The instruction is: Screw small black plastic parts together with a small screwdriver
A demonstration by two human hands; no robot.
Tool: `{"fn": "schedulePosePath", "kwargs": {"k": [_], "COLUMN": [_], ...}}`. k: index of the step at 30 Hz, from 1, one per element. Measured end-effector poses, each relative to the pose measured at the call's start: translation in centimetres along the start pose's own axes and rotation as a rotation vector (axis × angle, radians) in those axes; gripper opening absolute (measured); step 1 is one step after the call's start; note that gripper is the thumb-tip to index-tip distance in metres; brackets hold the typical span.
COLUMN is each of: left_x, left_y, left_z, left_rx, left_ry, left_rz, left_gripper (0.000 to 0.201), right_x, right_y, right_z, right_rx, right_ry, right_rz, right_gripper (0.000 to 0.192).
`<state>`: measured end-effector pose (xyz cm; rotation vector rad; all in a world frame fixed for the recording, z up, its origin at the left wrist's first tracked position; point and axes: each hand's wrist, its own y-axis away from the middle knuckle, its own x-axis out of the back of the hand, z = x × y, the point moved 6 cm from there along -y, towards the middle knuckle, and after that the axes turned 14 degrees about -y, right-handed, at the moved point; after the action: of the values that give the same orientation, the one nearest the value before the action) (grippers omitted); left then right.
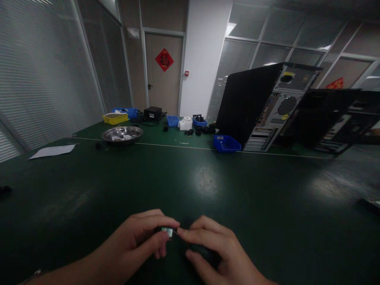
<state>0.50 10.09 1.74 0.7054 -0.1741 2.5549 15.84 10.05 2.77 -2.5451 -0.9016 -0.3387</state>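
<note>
Low in the middle of the view, my left hand (141,235) pinches a small shiny metal piece (168,232) between thumb and forefinger. The piece has a pale greenish face; its exact kind is too small to tell. A short thin bit sticks out from its right side. My right hand (215,245) is curled just to the right, its index fingertip against that thin bit. The right thumb sits lower, apart from the index finger. Shadow under the right palm hides whatever may lie within its grip. Both hands are over the dark green table (204,178).
At the back left are a steel bowl (121,134) with small pieces, a paper sheet (52,151) and a yellow tray (115,118). A blue bin (227,143) stands before a black computer tower (252,103). A white plastic housing (185,123) lies farther back.
</note>
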Motion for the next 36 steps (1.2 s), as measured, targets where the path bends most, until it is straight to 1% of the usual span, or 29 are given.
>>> {"fn": "schedulePosePath", "kwargs": {"k": [3,8,10,17,22,31,36], "left_x": [0.1,-0.4,-0.5,-0.5,-0.6,-0.8,-0.9], "left_y": [0.1,-0.2,-0.4,-0.3,-0.2,-0.6,-0.5], "left_z": [0.1,-0.5,-0.6,-0.4,-0.8,-0.9,-1.1], "left_rx": [-0.03,0.014,0.025,0.081,0.13,0.129,0.125], "left_ry": [-0.035,0.172,0.222,0.265,0.294,0.402,0.459], "left_rz": [0.023,-0.06,-0.08,-0.083,-0.029,-0.115,-0.124], "left_gripper": [0.027,0.029,0.03,0.028,0.021,0.02,0.02], "right_x": [0.0,0.0,0.0,0.0,0.0,0.2,0.2], "right_y": [0.0,0.2,0.2,0.2,0.2,0.1,0.1], "right_z": [0.1,-0.1,-0.1,-0.3,-0.4,-0.8,-0.9], "right_rx": [-0.026,0.021,0.032,0.061,0.053,0.114,0.071], "right_ry": [0.024,-0.008,-0.014,-0.039,-0.031,-0.096,-0.108], "right_rz": [-0.003,0.008,0.013,0.019,0.018,0.05,0.055], "right_gripper": [0.043,0.041,0.04,0.041,0.04,0.036,0.034]}}
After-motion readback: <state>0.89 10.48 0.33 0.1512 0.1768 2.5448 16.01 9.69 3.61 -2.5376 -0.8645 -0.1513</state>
